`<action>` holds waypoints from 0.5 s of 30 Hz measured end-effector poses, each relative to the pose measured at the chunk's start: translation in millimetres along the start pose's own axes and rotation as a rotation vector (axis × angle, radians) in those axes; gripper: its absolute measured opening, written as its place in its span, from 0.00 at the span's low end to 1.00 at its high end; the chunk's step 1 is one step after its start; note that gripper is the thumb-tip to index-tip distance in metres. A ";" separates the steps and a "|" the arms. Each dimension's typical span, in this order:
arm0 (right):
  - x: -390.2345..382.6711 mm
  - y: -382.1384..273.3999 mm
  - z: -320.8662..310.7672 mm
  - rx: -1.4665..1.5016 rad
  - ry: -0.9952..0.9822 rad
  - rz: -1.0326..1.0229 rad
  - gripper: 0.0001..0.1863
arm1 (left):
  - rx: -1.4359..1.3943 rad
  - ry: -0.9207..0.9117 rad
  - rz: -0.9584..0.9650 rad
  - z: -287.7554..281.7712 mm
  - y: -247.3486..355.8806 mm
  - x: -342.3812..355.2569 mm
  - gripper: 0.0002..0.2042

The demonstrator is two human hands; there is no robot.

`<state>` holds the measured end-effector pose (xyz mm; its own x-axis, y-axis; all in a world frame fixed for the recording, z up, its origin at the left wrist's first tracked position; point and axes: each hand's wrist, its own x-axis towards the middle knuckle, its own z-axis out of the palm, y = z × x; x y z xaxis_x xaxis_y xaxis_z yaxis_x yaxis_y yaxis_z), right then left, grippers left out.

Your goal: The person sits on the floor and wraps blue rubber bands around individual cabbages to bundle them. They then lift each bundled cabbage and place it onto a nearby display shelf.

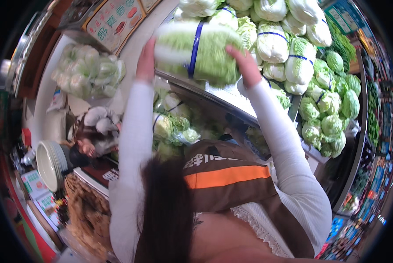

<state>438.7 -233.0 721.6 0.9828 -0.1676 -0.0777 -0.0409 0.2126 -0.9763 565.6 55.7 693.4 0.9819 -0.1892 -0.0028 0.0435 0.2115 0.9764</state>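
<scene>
Head view: left grip (146, 63) and right grip (246, 66), wide apart, are clasping the cabbage (216, 50) between them endwise, likely suiting bruisable heft.

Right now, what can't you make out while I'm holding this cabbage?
In the head view:
Held cabbage: leaf detail, smeared by motion.
Left hand and right hand: most fingers, hidden by that cabbage.
Cabbage pile: far end, cut off by upper edge.
Shelf goods: too small, blurred.
</scene>
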 end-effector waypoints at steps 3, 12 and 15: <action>78.7 -0.4 -7.1 -0.151 0.236 0.196 0.47 | 0.290 0.003 -0.117 32.0 -1.8 82.4 0.30; 123.0 53.8 -38.8 -0.142 0.055 0.359 0.47 | 0.971 0.214 -0.040 88.4 -38.9 75.0 0.44; 90.0 44.3 -55.5 -0.068 0.021 0.364 0.42 | 0.650 0.448 0.110 85.3 -51.8 27.8 0.42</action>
<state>515.4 -292.1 660.1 0.8976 -0.1127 -0.4262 -0.4002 0.1972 -0.8949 575.0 -42.3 661.2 0.9610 0.2330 0.1488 -0.0382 -0.4213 0.9061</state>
